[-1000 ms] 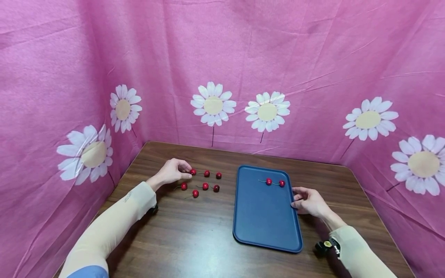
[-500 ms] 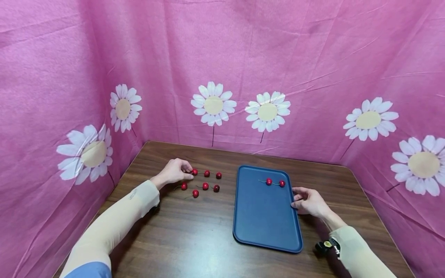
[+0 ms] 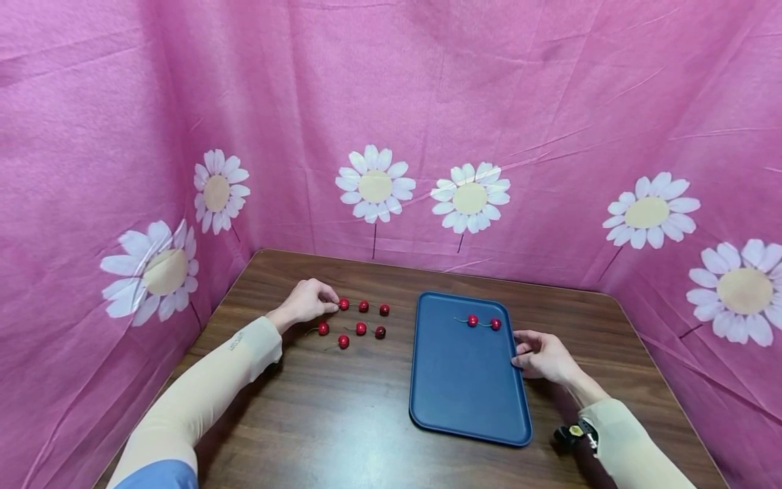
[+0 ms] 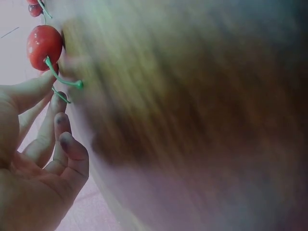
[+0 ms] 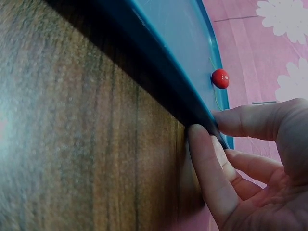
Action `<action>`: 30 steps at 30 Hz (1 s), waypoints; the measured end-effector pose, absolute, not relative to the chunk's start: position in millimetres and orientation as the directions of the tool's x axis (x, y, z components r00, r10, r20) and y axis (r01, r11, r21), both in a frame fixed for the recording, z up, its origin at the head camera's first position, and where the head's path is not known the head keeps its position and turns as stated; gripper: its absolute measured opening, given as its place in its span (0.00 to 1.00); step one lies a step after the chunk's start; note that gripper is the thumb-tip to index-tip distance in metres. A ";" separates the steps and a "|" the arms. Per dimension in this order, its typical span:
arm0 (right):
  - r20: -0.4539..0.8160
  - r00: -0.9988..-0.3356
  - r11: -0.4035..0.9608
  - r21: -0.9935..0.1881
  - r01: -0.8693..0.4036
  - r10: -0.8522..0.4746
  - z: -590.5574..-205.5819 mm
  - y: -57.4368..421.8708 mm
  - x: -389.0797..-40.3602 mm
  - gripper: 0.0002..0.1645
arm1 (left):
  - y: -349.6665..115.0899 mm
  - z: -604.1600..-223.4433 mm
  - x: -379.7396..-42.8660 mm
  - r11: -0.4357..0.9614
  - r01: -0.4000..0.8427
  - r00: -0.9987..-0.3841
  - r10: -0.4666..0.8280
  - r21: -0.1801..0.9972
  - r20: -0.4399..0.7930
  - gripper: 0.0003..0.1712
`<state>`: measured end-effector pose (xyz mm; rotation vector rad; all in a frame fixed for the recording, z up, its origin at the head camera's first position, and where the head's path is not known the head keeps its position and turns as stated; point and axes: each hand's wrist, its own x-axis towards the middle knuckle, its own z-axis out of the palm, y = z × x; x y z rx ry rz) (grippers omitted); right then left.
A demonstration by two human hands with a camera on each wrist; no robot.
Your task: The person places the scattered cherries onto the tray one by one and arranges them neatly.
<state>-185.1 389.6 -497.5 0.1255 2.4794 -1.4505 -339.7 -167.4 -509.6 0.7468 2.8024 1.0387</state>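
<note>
My left hand [image 3: 307, 301] is at the left end of a back row of red cherries on the table. Its thumb and fingertips pinch a cherry [image 3: 344, 304] at the stem side; in the left wrist view a green stem pokes out between the fingers. A larger-looking cherry [image 4: 44, 48] with a curved stem partly covers that spot. Several other cherries, one being a cherry [image 3: 343, 341] nearer the front, lie close by. On the right, my right hand [image 3: 546, 354] grips the long side of a blue tray [image 3: 467, 387], thumb and fingers at its rim.
Two cherries [image 3: 472, 320] with stems lie in the far part of the tray. The brown wooden table [image 3: 318, 421] is bounded at the back and sides by a pink cloth [image 3: 525, 81] printed with white daisies.
My left hand has shifted slightly right with its cherry, which now sits nearer the others in the back row. The right hand and the tray have stayed put.
</note>
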 end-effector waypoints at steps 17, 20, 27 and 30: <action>-0.270 -0.961 0.501 -0.841 0.206 -0.058 -496.6 388.2 -184.5 0.44 | -159.6 -503.4 -334.5 0.715 0.390 -0.903 0.422 0.580 0.086 0.03; -0.268 -0.962 0.506 -0.839 0.203 -0.058 -496.9 388.4 -184.6 0.44 | -159.3 -502.4 -333.8 0.694 0.397 -0.901 0.419 0.600 0.111 0.04; -0.267 -0.962 0.506 -0.838 0.204 -0.054 -498.3 388.9 -184.9 0.43 | -154.4 -494.7 -330.8 0.647 0.399 -0.901 0.410 0.650 0.145 0.03; -0.266 -0.962 0.504 -0.839 0.206 -0.051 -498.9 389.2 -184.7 0.43 | -149.8 -489.7 -329.2 0.629 0.388 -0.903 0.405 0.674 0.142 0.04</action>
